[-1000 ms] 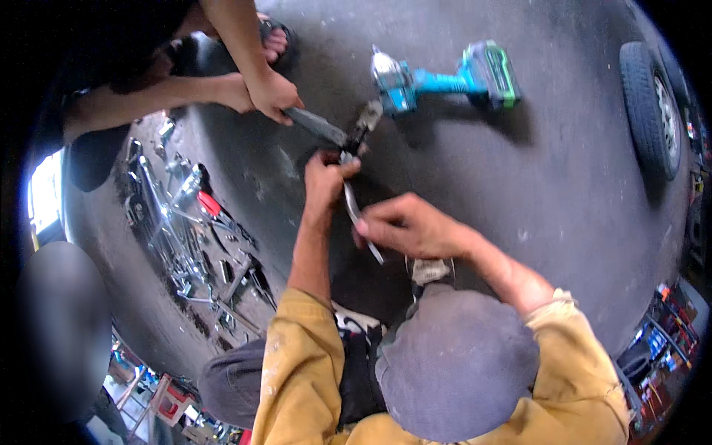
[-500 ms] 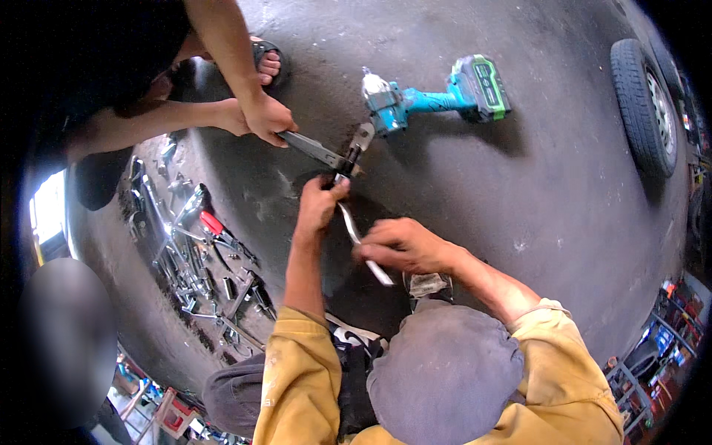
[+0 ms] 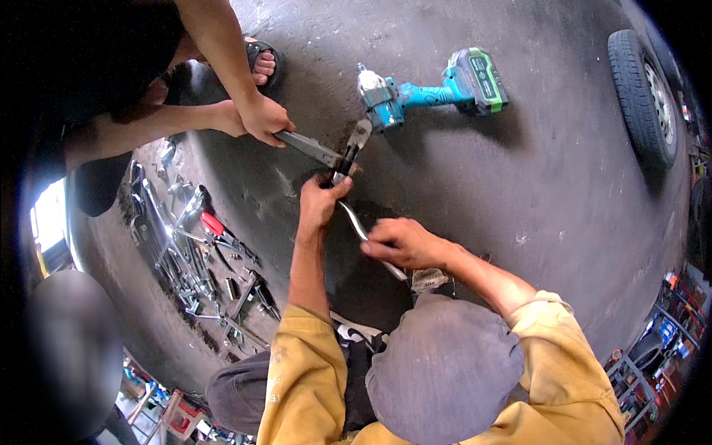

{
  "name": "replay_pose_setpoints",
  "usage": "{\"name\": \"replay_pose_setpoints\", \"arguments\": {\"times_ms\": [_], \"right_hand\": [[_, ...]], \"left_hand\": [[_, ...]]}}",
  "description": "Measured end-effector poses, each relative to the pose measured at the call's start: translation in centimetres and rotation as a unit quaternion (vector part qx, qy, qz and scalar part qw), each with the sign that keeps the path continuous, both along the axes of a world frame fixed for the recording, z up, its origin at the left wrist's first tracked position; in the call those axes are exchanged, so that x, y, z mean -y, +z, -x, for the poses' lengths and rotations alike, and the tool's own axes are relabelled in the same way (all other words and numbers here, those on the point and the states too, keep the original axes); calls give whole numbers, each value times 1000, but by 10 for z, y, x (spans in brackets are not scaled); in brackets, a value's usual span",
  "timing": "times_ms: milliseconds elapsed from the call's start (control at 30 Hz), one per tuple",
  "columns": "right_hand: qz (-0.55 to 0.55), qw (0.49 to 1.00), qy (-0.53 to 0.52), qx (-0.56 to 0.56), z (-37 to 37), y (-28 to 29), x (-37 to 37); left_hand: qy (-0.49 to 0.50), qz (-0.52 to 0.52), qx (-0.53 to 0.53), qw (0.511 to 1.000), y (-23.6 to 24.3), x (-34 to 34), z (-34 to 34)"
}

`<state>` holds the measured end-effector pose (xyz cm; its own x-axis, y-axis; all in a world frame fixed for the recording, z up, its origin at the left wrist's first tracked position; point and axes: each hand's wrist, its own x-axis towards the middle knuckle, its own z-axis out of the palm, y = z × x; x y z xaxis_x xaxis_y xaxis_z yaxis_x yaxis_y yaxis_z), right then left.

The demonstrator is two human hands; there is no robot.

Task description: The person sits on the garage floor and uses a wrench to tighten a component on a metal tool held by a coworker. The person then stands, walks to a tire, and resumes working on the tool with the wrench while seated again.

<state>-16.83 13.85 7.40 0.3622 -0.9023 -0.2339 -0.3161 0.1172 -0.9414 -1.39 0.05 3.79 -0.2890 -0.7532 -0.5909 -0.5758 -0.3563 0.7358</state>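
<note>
My left hand (image 3: 320, 202) is closed around the lower part of a metal piece with a flat, holed end (image 3: 360, 134). A silver curved bar (image 3: 353, 218) runs from below that hand toward my right hand (image 3: 405, 243). The right hand's fingers are closed on the bar, whose free end sticks out below them. Where the bar's upper end meets the metal piece is hidden by my left hand. Another person's hands (image 3: 263, 120) hold a long grey-handled tool (image 3: 308, 149), its far end at the metal piece just above my left hand.
A teal cordless impact wrench (image 3: 423, 95) lies beyond my hands. Many loose hand tools (image 3: 204, 267), including red-handled pliers (image 3: 213, 224), are spread on the floor at left. A wheel with tyre (image 3: 641, 100) stands at right. The other person's sandalled foot (image 3: 263, 65) is at upper left.
My right hand has moved slightly, and the free end of the silver bar has swung a little to the right. The left hand and the other person's grip look nearly the same.
</note>
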Motion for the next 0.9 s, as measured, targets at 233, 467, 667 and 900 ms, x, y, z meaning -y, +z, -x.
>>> {"name": "replay_pose_setpoints", "arguments": {"times_ms": [233,467,667,900], "right_hand": [[-107,993,-12,40,0,15,8],[-128,991,-3,-35,-2,19,15],[-173,978,35,-113,8,14,8],[-138,990,-37,13,-5,29,25]], "left_hand": [[58,-116,-145,981,10,0,-6],[176,-146,-143,963,10,-9,6],[146,-48,-106,982,-9,-9,-2],[149,-65,-114,980,4,-9,1]]}}
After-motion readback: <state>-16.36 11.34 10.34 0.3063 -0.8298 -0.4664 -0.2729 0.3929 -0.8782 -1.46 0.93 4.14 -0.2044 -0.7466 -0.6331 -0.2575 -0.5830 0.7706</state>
